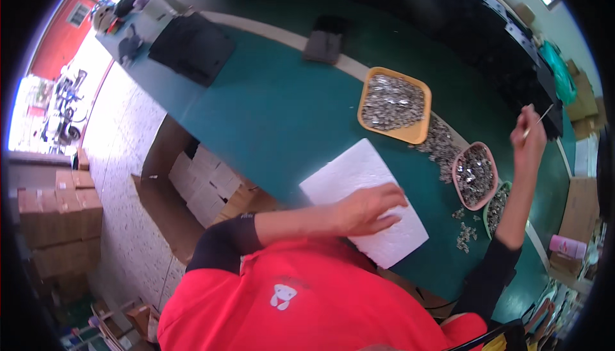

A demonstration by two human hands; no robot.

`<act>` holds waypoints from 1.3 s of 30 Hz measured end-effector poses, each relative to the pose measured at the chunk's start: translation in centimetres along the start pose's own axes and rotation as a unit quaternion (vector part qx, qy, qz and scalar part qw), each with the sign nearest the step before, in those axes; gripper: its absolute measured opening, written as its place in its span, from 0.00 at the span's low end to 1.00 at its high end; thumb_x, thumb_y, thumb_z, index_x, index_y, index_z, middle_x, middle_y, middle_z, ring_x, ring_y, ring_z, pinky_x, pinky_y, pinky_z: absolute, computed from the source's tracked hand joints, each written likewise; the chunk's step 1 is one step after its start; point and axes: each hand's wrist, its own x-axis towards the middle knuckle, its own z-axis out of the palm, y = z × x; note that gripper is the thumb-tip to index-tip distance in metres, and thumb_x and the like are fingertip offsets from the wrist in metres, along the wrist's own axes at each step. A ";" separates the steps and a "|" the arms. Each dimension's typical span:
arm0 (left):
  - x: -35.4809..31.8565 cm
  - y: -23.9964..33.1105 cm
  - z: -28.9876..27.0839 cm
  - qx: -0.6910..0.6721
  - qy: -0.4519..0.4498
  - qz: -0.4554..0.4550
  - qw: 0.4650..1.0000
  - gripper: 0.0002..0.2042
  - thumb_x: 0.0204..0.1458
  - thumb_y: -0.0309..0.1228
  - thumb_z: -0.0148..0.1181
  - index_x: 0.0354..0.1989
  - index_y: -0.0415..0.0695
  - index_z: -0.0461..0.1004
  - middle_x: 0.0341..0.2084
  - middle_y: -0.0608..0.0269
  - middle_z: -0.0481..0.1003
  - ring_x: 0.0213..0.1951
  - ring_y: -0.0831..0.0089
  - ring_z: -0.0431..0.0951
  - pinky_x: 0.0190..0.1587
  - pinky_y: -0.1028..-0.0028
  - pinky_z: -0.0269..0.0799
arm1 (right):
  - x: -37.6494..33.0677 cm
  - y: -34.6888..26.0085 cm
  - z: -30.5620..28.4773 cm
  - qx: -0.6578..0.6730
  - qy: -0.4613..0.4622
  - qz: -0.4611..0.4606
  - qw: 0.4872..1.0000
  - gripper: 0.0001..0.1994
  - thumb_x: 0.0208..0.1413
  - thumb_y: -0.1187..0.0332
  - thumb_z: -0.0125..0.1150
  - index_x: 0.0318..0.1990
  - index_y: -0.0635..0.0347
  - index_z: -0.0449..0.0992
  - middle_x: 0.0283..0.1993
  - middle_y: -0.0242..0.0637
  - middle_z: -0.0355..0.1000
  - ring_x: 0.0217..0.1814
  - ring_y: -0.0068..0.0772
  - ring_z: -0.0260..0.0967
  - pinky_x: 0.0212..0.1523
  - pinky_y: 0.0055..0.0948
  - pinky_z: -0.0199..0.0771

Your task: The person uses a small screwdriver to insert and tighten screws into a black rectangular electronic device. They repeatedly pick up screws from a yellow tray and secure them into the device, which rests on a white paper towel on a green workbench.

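My left hand lies over a white foam board on the green table. Its fingers are slightly bent with the thumb apart, and nothing shows in them. Out to the right, my right hand is raised past the small bowls, closed round a thin tool with a slender tip; its exact kind is too small to tell. Between the hands stand a pink bowl and a green bowl, both holding small shiny metal pieces. My right forearm partly hides the green bowl.
A yellow tray of metal pieces stands beyond the board. Loose pieces lie beside it, others nearer me. Dark flat objects sit on the green table. An open carton stands left.
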 end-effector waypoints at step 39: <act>-0.8 5.2 -21.6 0.221 0.064 0.018 0.973 0.08 0.54 0.31 0.59 0.36 0.39 0.78 0.23 0.52 0.75 0.27 0.73 0.76 0.32 0.69 0.71 | -26.3 6.8 -9.9 -0.597 0.067 -0.027 0.799 0.13 0.58 0.62 0.54 0.41 0.63 0.78 0.37 0.53 0.75 0.38 0.54 0.72 0.41 0.40 0.71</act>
